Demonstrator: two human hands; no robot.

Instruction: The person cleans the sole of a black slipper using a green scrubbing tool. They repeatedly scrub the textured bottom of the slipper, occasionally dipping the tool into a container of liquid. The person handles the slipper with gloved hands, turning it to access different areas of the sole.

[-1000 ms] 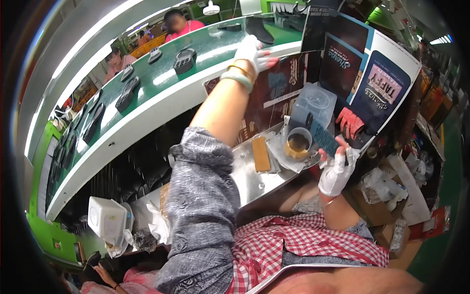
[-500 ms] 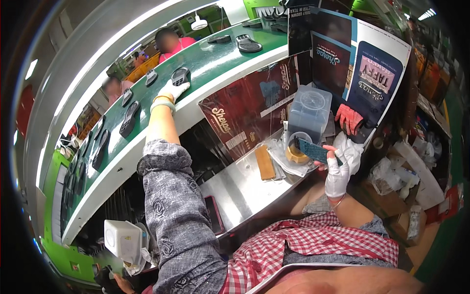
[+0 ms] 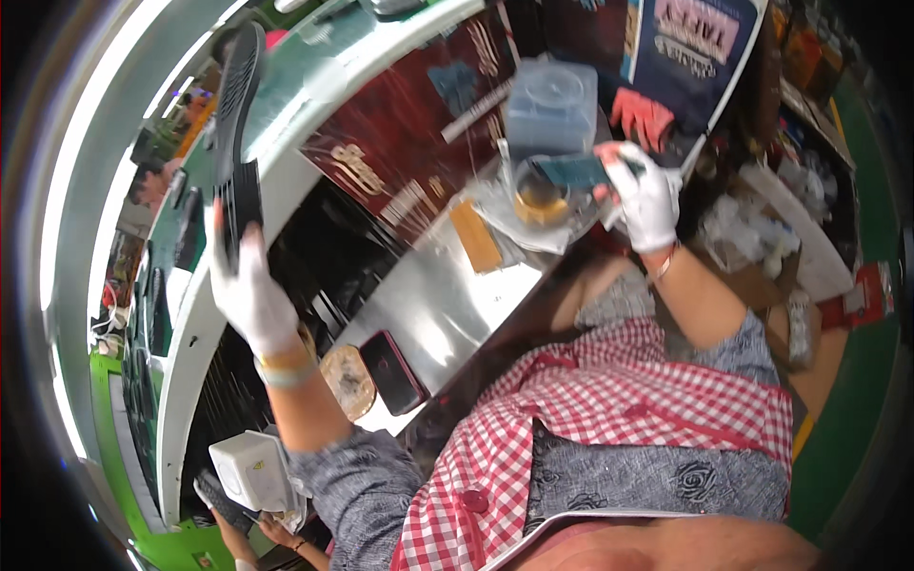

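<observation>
**Shoe sole lifted off the belt, brush held over the cup**

Since the earlier frame the left hand (image 3: 249,303) has drawn back from the green conveyor (image 3: 314,71) and now carries a long black shoe sole (image 3: 238,133), where half a second ago it was stretched out empty over the belt. Its white-gloved fingers are wrapped around the lower end of the sole, thumb on one face and the rest behind, so the sole stands nearly upright with its ribbed side toward the camera and its tip against the belt's edge.

Meanwhile the right hand (image 3: 647,195), also in a white glove, is closed on a small dark teal brush (image 3: 571,171), pinching its handle end. The brush head points left and sits just over the rim of a clear cup (image 3: 538,195) holding amber liquid; whether bristles touch the liquid cannot be told.

That cup stands on a crumpled clear plastic sheet (image 3: 495,209) at the far end of a shiny metal worktop (image 3: 457,305). Behind it is a lidded translucent tub (image 3: 552,105), and just left of it lies a tan rectangular block (image 3: 474,236). Near the body, on the worktop's near end, a dark phone (image 3: 392,371) lies beside a round tan pad (image 3: 347,381). Orange gloves (image 3: 643,114) hang by the poster at the back.
</observation>
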